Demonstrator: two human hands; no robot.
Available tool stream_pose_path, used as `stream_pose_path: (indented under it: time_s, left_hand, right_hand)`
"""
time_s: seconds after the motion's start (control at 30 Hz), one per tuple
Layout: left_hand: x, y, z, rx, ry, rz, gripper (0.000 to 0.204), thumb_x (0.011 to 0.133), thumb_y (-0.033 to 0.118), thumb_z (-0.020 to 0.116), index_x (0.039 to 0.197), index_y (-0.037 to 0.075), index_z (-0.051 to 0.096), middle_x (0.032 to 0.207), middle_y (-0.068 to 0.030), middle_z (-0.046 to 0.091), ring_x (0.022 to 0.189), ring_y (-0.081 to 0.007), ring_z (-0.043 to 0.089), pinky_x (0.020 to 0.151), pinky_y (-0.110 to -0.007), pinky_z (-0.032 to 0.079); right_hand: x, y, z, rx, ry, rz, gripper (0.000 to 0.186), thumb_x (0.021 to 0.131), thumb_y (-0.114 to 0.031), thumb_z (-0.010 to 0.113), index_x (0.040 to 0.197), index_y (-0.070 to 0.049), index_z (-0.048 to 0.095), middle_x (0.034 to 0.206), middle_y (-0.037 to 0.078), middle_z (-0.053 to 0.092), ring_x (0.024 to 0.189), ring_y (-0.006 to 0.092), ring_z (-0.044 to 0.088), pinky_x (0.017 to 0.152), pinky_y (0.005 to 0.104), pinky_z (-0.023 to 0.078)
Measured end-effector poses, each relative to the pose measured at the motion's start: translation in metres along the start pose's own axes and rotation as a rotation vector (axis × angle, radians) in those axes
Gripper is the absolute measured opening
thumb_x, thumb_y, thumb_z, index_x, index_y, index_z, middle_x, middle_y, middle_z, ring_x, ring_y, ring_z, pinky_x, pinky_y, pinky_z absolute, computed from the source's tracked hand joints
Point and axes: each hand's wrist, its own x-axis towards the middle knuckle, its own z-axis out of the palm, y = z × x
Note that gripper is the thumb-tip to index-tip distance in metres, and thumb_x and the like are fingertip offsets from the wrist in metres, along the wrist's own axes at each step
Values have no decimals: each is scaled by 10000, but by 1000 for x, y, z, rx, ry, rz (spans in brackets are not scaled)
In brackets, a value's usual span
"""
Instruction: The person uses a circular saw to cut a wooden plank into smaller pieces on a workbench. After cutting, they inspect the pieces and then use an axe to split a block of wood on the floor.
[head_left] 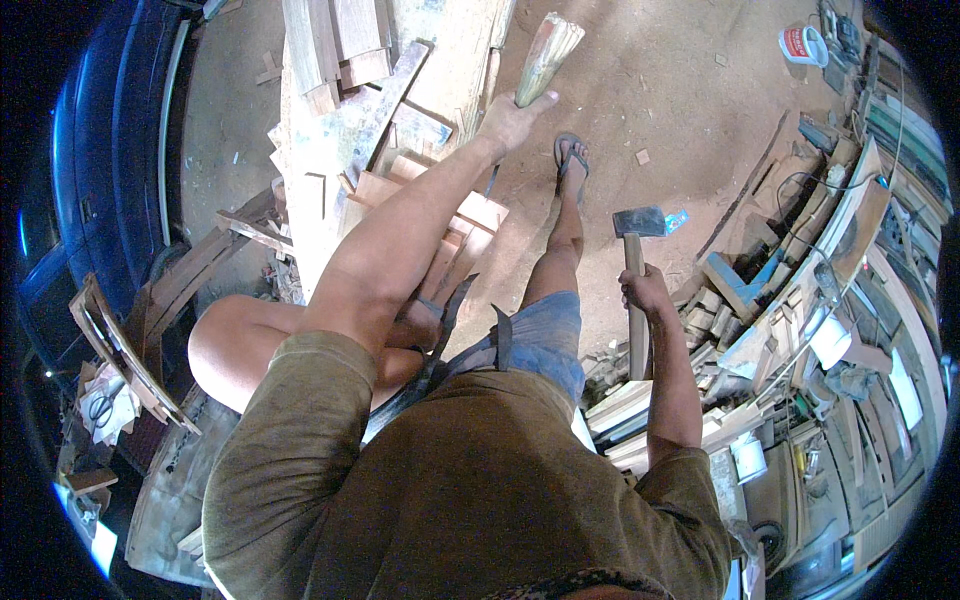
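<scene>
In my left hand (510, 122), stretched out ahead, is a pale yellow-green flared piece (548, 58). It widens toward a frayed far end; I cannot tell whether it is a brush or a bundle of wood strips. Around the wooden handle of a hammer (640, 221) my right hand (648, 290) is closed. Its dark block head points away from me, and the handle end reaches back past my wrist. Under my left forearm lie cut wood blocks (483, 211) on a bright wooden work surface (310, 215).
Boards (338, 40) lie stacked at the far end of the work surface. A blue vehicle (125, 130) stands at the left. Along the right runs a heap of offcuts (770, 200), planks and cables. A white and red bucket (803, 46) sits on the dirt floor (690, 110) at the far right.
</scene>
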Motion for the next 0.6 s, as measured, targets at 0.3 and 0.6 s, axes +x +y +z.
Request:
stream_pose_path:
  time_s: [0.3,0.6]
  left_hand:
    - [-5,6,0,24,44,13,623,865,650,712,776,36,660,686,-24,545,677,-152,512,641,-362,443]
    - [-24,19,2,22,-27,76,630,862,668,704,740,53,645,648,-23,540,627,-149,494,601,-376,422]
  right_hand:
    - [5,-4,-2,-16,-21,-15,195,841,-144,693,908,7,590,668,91,599,505,208,597,459,372,519]
    - [-13,-186,-40,30,208,-442,182,947,-220,599,975,-46,642,710,44,628,599,170,629,570,319,515]
